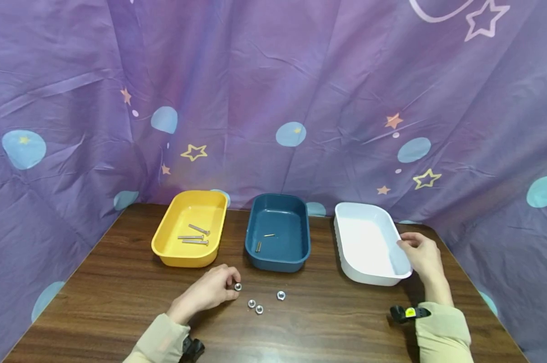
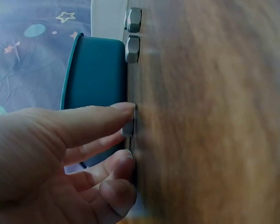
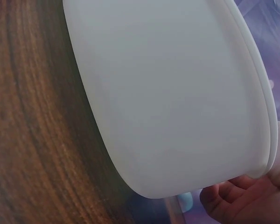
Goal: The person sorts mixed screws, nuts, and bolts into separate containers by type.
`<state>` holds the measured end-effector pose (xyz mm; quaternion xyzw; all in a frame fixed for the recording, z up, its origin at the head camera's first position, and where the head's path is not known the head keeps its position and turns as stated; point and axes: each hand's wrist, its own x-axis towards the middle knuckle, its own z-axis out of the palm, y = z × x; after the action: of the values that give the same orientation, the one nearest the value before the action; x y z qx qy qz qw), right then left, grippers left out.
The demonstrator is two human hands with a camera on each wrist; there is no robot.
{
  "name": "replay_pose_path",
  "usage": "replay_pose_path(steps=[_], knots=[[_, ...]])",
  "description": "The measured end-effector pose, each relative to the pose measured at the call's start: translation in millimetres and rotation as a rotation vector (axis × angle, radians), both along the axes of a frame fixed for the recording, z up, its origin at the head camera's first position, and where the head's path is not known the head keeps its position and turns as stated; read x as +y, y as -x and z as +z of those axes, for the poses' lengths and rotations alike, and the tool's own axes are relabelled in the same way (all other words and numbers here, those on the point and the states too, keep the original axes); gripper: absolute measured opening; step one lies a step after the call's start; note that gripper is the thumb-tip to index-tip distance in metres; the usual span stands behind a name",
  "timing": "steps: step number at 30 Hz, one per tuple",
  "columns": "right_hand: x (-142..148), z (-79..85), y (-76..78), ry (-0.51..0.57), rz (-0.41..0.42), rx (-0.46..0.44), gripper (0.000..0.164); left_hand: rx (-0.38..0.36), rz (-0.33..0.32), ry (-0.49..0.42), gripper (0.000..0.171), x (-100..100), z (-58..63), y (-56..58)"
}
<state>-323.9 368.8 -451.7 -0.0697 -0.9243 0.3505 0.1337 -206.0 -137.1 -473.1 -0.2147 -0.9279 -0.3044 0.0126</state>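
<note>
While the right hand [image 1: 424, 253] grips the white tray [image 1: 368, 241] and the left hand [image 1: 209, 287] pinches a nut [image 1: 238, 287], a shallow fingertip hold could drop it toward loose nuts [image 1: 252, 303] beside that grip.

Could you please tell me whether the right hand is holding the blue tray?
No, the right hand holds the white tray at its edge, and the blue tray stands apart.
</note>
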Motion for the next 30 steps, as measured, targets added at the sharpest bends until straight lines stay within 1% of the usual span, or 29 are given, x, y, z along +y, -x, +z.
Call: replay_pose_path(steps=[13, 20, 25, 30], knots=[[0.4, -2.1, 0.5, -0.003, -0.012, -0.005, 0.033, -0.015, 0.003, -0.012, 0.019, 1.7, -0.9, 2.5], [0.5, -2.9, 0.7, -0.005, -0.014, -0.001, 0.033, -0.026, 0.015, -0.019, 0.018, 3.2, -1.0, 1.3], [-0.5, -2.9, -0.2, -0.001, -0.015, -0.011, 0.033, -0.018, 0.009, -0.029, 0.017, 2.9, 1.5, 0.4], [-0.7, -3.0, 1.0, 0.011, -0.025, -0.014, 0.033, 0.011, 0.010, -0.026, 0.016, 3.4, 4.6, 1.4]])
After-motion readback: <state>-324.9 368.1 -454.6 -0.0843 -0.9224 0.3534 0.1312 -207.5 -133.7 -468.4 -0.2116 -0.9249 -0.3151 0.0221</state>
